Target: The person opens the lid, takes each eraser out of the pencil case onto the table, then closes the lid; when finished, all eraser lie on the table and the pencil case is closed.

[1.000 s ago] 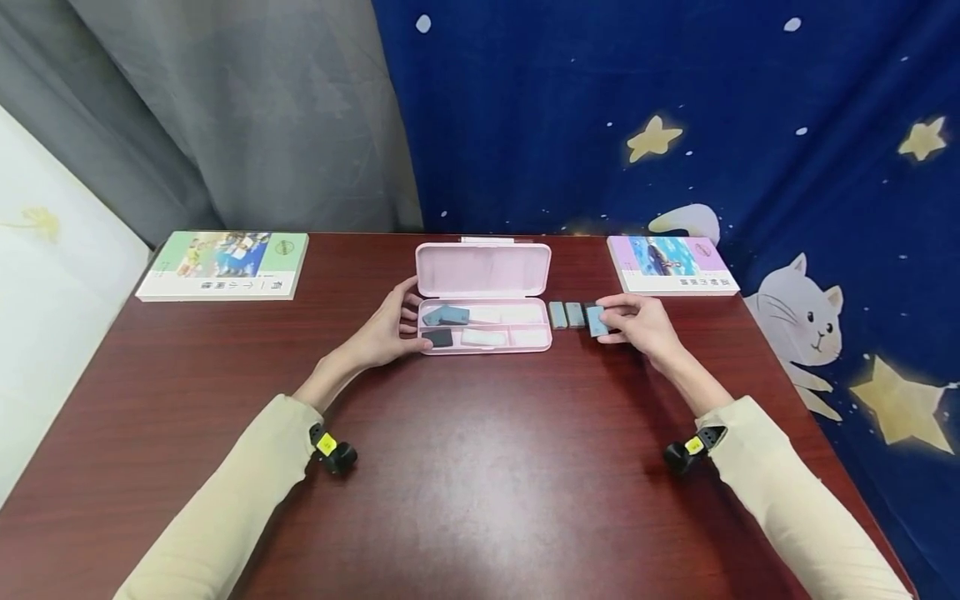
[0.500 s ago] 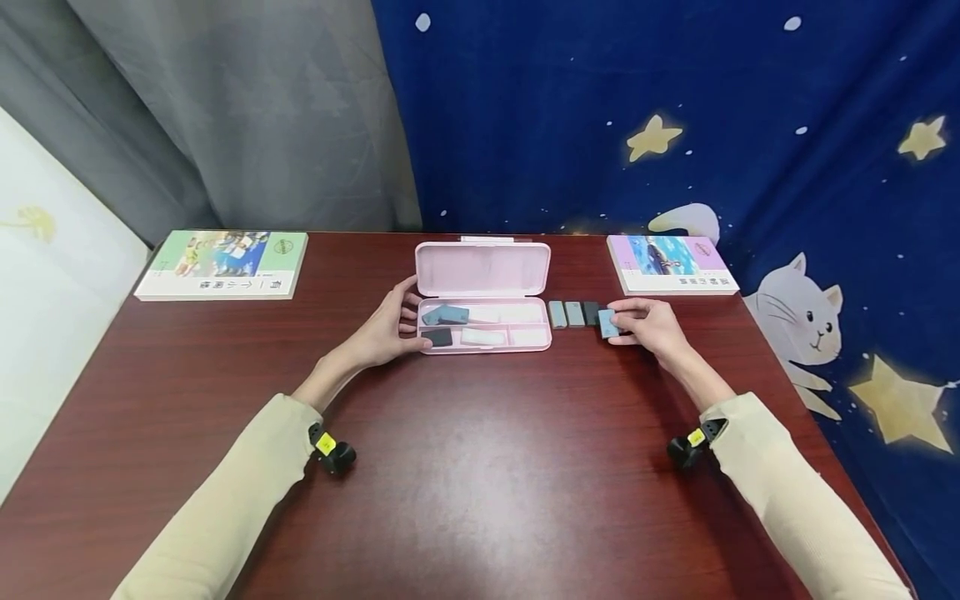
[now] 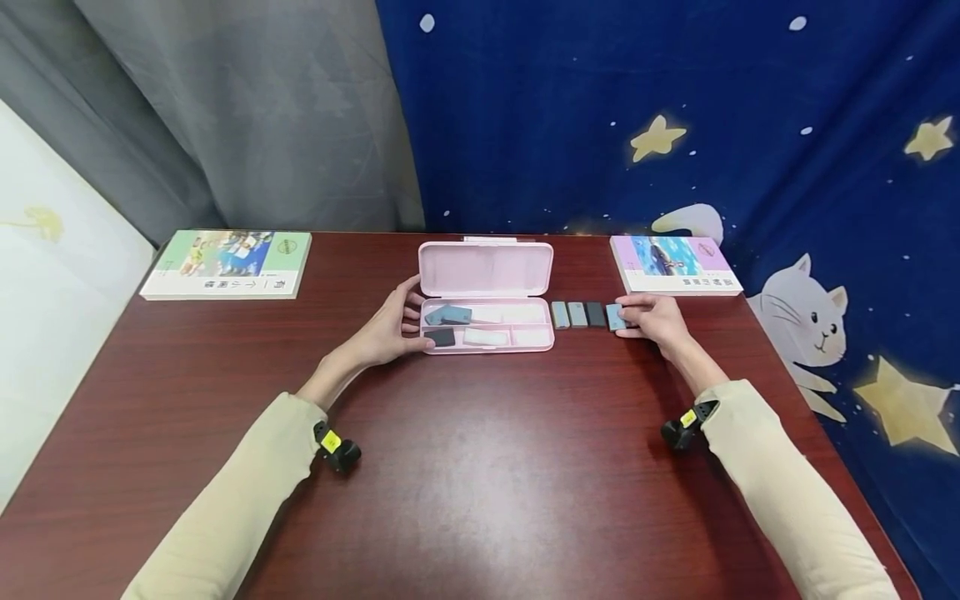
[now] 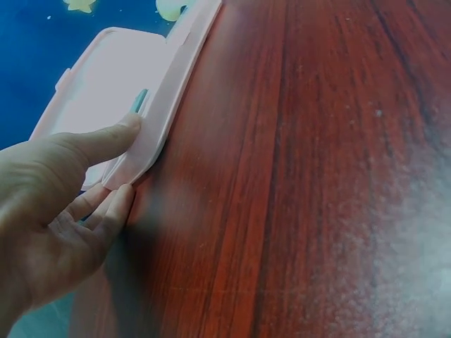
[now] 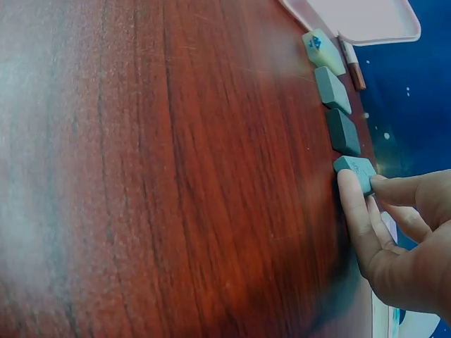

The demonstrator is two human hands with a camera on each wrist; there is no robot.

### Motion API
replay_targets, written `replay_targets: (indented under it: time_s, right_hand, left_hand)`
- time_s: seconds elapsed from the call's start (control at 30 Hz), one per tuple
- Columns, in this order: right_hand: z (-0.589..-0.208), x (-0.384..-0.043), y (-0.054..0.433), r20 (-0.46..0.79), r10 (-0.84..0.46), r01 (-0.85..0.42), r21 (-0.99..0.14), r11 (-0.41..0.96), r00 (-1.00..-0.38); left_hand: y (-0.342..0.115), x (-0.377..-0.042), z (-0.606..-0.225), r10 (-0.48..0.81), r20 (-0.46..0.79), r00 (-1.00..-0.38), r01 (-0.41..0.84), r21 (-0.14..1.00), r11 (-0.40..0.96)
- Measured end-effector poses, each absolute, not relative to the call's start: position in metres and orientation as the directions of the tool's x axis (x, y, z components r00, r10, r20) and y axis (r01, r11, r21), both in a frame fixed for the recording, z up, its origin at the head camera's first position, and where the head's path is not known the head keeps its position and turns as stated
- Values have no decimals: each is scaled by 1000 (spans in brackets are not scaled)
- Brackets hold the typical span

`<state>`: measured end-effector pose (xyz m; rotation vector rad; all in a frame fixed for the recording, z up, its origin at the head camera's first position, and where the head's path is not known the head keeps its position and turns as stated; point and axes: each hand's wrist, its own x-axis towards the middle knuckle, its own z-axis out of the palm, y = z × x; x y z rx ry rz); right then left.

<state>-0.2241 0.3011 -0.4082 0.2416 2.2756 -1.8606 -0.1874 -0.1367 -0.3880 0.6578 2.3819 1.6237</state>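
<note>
A pink pencil case (image 3: 487,351) lies with its lid up at the table's far side. My left hand (image 3: 387,329) grips its left end, thumb (image 4: 113,141) on the rim and fingers against the outside. Inside are blue erasers (image 3: 448,315), a dark eraser (image 3: 440,337) and a white block (image 3: 485,337). To the case's right, my right hand (image 3: 656,321) pinches a blue eraser (image 5: 358,169) between thumb and fingers. It stands at the right end of a row, a small gap from a dark eraser (image 3: 595,314). Two paler erasers (image 3: 577,314) stand left of that.
A green-covered book (image 3: 228,265) lies at the far left, and a purple-covered book (image 3: 675,265) is just behind my right hand. Behind the case lies a pen (image 5: 354,67). Curtains (image 3: 525,117) hang along the table's back edge.
My right hand has moved right with the blue eraser, from in front of the dark eraser to its right side, uncovering it. My left hand stays on the pencil case.
</note>
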Motion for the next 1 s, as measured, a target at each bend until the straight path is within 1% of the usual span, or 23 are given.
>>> replay_targets:
  time_s: [0.03,0.13,0.23,0.37,0.53,0.73,1.0]
  right_hand:
    - [-409,-225,301,-243,-4,237,-949,208,-970]
    - [-409,-227,296,-249,42,252,-945,209,-968]
    - [-406,-227,292,-221,39,223,-932,284,-974]
    - [-403,-226,289,-212,55,218,-909,355,-976]
    - [-401,-225,289,-230,48,230,-890,393,-972]
    - [-399,-225,289,-236,42,232,-884,405,-971]
    - [-400,-225,288,-237,65,241,-867,436,-969]
  left_hand:
    - [-137,-188,-388,457,94,-885,254,918,305]
    - [-138,-188,-387,452,92,-887,254,916,312]
    - [-138,-189,-388,448,94,-889,256,914,316]
    - [-137,-188,-388,452,102,-886,264,913,311]
    - [-136,-187,-389,452,110,-885,270,913,307]
    - [-136,-188,-389,455,106,-884,265,916,302]
    - [-137,-187,-389,452,96,-887,256,917,306]
